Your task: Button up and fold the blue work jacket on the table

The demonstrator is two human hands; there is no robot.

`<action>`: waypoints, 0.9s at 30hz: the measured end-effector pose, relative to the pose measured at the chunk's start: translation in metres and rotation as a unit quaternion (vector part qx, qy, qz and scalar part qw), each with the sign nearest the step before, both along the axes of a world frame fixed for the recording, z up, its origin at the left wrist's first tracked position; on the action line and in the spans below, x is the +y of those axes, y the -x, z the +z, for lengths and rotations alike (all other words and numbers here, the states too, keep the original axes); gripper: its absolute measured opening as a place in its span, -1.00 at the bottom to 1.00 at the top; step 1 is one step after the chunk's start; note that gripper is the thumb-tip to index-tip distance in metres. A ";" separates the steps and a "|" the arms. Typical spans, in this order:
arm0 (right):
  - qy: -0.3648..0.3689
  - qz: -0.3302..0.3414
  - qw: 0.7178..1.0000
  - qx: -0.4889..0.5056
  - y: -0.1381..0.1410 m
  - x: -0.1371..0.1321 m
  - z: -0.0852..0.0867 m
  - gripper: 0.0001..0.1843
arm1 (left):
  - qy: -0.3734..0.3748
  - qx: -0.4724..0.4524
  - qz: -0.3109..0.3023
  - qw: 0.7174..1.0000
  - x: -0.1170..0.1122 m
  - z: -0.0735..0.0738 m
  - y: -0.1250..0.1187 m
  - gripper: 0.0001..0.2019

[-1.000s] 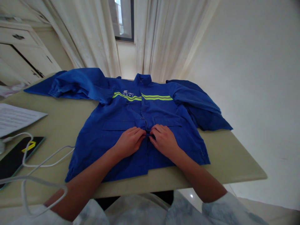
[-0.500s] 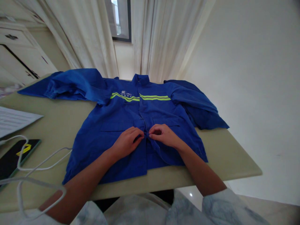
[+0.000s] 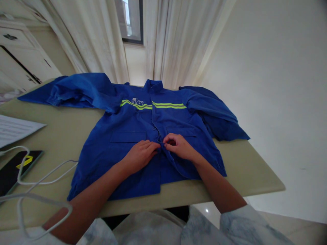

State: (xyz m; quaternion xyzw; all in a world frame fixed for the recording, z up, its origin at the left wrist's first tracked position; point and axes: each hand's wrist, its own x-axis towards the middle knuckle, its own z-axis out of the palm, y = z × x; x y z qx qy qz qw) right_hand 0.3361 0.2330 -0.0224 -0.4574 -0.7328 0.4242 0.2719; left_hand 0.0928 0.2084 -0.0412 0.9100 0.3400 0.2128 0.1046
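Observation:
A blue work jacket (image 3: 133, 122) with yellow-green stripes across the chest lies front up, its sleeves spread to both sides and its collar away from me. My left hand (image 3: 143, 153) is closed at the front opening, with its fingertips on the jacket's edge. Just beside it, my right hand (image 3: 178, 145) pinches the other front edge between thumb and forefinger. A small button (image 3: 153, 129) shows on the placket above my hands. Below them the two front panels lie apart. Whatever fastening sits between my fingertips is hidden.
The jacket rests on a pale green table (image 3: 258, 170). At the left lie a printed sheet (image 3: 19, 129), a dark flat device (image 3: 15, 173) with a yellow mark, and a looping white cable (image 3: 51, 182). Curtains (image 3: 99, 37) hang behind; a white wall (image 3: 281, 85) stands at the right.
My left hand has shifted slightly right, its fingers now flatter over the front edge. My right hand has barely moved and keeps its pinch. The jacket lies almost the same.

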 end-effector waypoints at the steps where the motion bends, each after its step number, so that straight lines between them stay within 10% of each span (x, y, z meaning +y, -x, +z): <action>1: 0.004 0.009 1.000 0.003 0.000 0.000 0.001 -0.88 | -0.007 0.000 0.004 1.000 -0.001 0.001 0.000 -0.74; 9: 0.190 0.053 0.975 0.103 -0.007 0.003 -0.001 -0.62 | -0.043 -0.017 0.016 0.999 -0.001 -0.001 -0.002 -0.73; 17: -0.018 0.078 0.994 -0.074 -0.004 -0.009 0.016 -0.93 | -0.007 -0.052 0.036 0.998 -0.001 -0.003 -0.003 -0.82; 27: 0.124 0.020 0.990 0.060 -0.013 0.003 0.013 -0.84 | 0.140 -0.116 -0.006 0.983 0.005 0.009 0.005 -0.89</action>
